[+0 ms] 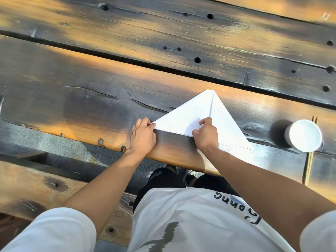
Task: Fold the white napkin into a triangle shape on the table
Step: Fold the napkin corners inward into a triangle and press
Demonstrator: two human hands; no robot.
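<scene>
The white napkin (183, 117) lies on the dark wooden table (91, 106) as a wide triangle, its apex pointing away from me. A crease runs from the apex down its middle. My left hand (143, 136) pinches the napkin's left corner at the table surface. My right hand (206, 132) grips the near edge around the middle, thumb and fingers pressed onto the paper. The right part of the triangle stretches toward the near right, partly behind my right forearm.
A white paper cup (304, 136) stands to the right of the napkin, on a pair of wooden chopsticks (310, 160). The table's near edge runs just below my hands; a wooden bench (36, 188) sits lower left. Gaps separate the planks.
</scene>
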